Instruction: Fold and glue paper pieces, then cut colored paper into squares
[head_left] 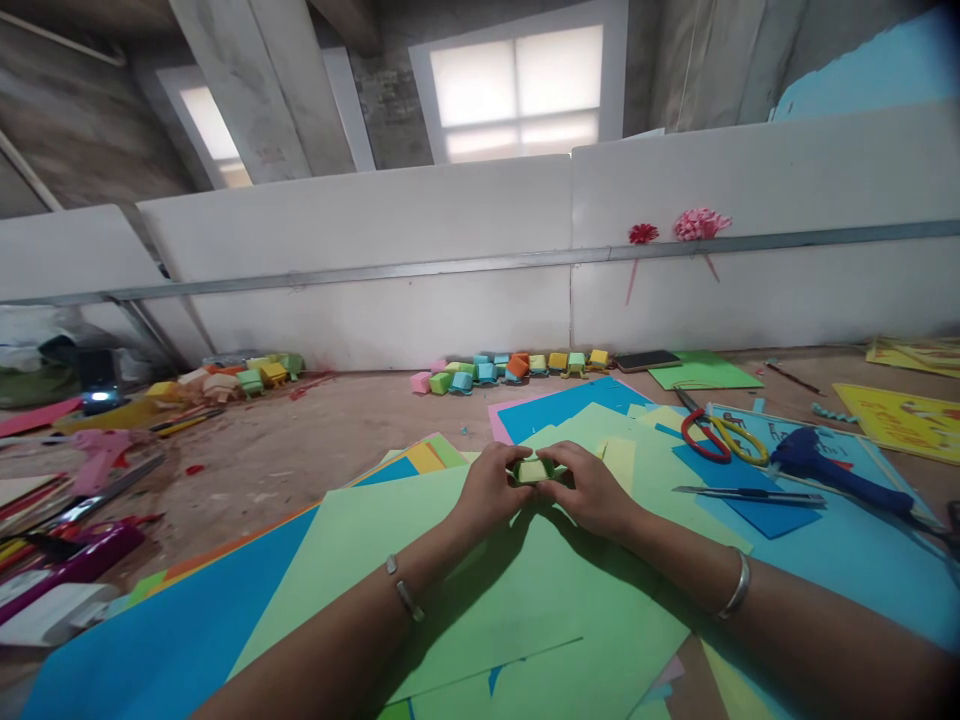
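Observation:
Between my two hands is a small green folded-paper piece (534, 471) with a pale, boxy top, held just above the light green paper sheets (420, 560). My left hand (491, 487) grips its left side with fingers curled. On the right side, my right hand (589, 487) pinches it between thumb and fingers. The fingers cover both ends of the piece. Farther back stands a row of small coloured paper figures (517, 368) with boxy tops, apart from my hands.
To the right lie red-and-yellow-handled scissors (724, 436), a craft knife (754, 495) and a blue glue gun (840, 470). A pink glue gun (103, 455) and a purple tool (82, 565) sit at the left. A dark phone (647, 361) rests near the white partition (375, 320).

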